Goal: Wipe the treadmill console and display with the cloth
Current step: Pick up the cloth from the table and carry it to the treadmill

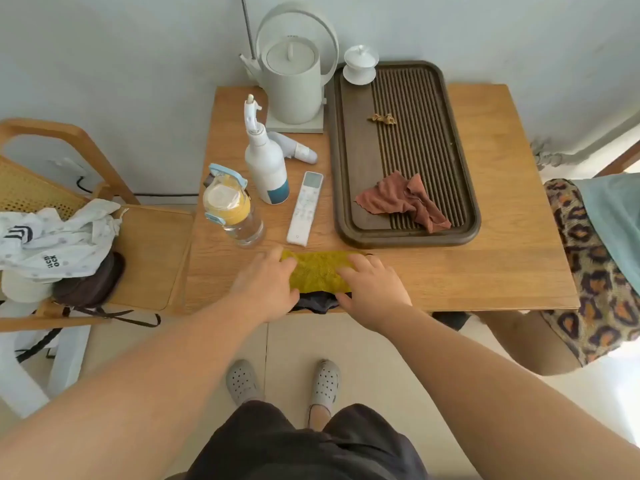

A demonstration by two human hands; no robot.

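Fingers of the left hand (268, 284) are lying spread and flat over the left end of the yellow cloth (320, 273), while the right hand (372, 289) is pressing its loosely open fingers on the right end; neither hand is closing around the fabric. The cloth is sitting folded into a band near the front edge of the wooden table (485, 271), partly over a dark cloth (317, 303) that is drooping off that edge. It looks light, soft and limp, so it will likely sag and unfold unless pinched through all its layers, best at the ends where the hands are already resting. Just behind it are standing a water bottle (230, 209), a white spray bottle (266, 164) and a remote control (305, 207), with a dark slatted tray (349, 161) to the right. No treadmill is showing in this view.
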